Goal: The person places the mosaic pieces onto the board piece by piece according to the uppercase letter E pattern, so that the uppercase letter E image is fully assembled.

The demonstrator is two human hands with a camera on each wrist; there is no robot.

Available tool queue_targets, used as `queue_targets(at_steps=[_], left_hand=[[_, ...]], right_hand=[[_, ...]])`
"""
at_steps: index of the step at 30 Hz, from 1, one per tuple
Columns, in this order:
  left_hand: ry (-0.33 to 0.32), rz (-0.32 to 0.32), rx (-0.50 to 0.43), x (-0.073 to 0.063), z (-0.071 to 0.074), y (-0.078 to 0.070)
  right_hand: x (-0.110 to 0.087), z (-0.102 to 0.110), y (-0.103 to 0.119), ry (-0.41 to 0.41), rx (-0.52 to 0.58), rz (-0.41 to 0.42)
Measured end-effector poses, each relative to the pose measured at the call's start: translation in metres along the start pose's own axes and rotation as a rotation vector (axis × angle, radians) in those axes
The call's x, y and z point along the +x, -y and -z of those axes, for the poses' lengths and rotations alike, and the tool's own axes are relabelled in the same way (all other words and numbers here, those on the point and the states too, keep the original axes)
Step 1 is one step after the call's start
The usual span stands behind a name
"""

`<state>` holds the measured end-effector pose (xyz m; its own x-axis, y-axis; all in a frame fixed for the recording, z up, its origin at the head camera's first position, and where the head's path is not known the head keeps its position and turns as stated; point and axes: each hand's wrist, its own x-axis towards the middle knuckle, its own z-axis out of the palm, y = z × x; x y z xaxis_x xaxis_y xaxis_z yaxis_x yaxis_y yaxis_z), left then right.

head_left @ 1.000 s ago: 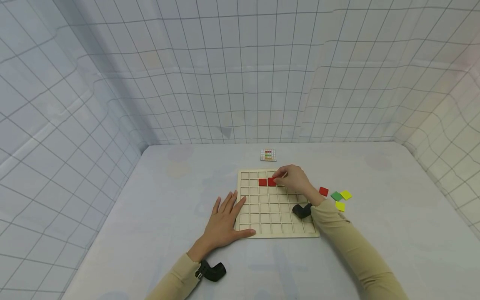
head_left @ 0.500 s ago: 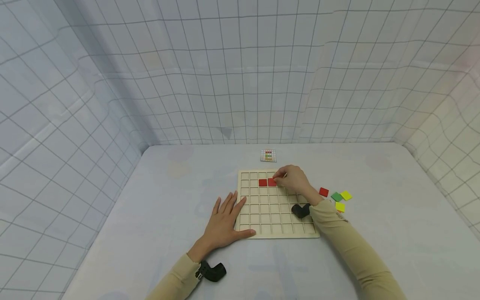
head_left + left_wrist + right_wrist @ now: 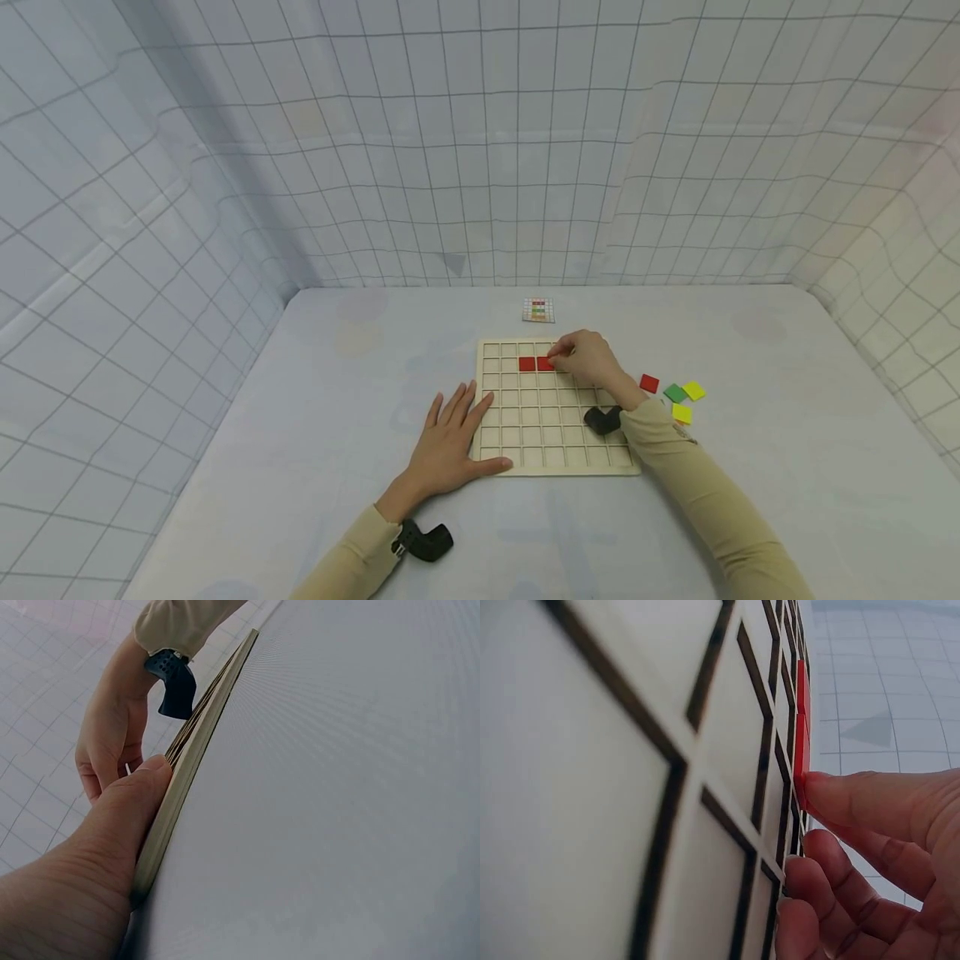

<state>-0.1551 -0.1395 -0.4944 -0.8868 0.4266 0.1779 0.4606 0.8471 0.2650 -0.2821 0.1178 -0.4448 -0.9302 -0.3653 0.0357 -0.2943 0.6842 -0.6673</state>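
Note:
A pale wooden grid board [image 3: 555, 472] lies flat on the table. Two red square tiles sit side by side in its second row from the far edge, the left tile [image 3: 527, 364] standing free of any hand. My right hand [image 3: 588, 358] pinches the right-hand red tile [image 3: 802, 754] at its near right corner, the thumb on its edge in the right wrist view and the other fingers curled close to the board. My left hand [image 3: 444, 450] rests with spread, straight fingers over the board's left edge, its thumb lying across the near left corner.
Right of the board lie a loose red tile [image 3: 649, 383], a green tile [image 3: 675, 392] and two yellow tiles, the nearer yellow tile [image 3: 682, 414] beside the right sleeve. A small printed card [image 3: 538, 310] with a coloured grid lies beyond the board. Gridded white curtains [image 3: 517, 167] enclose the table.
Both hands stay in nearly the same place, the right one still at the red tile. The whole head view shifts very slightly.

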Motion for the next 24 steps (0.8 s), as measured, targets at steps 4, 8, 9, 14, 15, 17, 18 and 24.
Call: queue_targets(at_steps=[4, 8, 9, 14, 15, 17, 18, 24], left_hand=[[0.000, -0.003, 0.004, 0.001, 0.000, 0.000], [0.001, -0.001, 0.005, 0.001, 0.000, 0.001], [-0.001, -0.002, 0.006, 0.001, -0.001, 0.001], [-0.014, -0.004, -0.003, 0.001, -0.003, 0.002], [-0.017, -0.006, -0.007, 0.001, -0.004, 0.002], [-0.018, -0.007, -0.008, 0.001, -0.004, 0.002], [-0.019, -0.009, -0.012, 0.001, -0.003, 0.001], [-0.029, -0.014, -0.021, 0.001, -0.002, 0.002]], right_hand=[[-0.003, 0.002, 0.000, 0.042, -0.004, -0.004], [-0.008, 0.005, -0.002, 0.092, 0.004, 0.021], [-0.009, 0.005, -0.002, 0.099, 0.008, 0.038], [-0.016, 0.009, -0.008, 0.064, 0.015, 0.094], [-0.019, 0.010, -0.009, 0.048, 0.013, 0.099], [-0.024, 0.013, -0.013, 0.012, 0.010, 0.091], [-0.027, 0.015, -0.014, -0.003, 0.008, 0.090], [-0.042, 0.035, -0.031, -0.066, -0.035, 0.069]])
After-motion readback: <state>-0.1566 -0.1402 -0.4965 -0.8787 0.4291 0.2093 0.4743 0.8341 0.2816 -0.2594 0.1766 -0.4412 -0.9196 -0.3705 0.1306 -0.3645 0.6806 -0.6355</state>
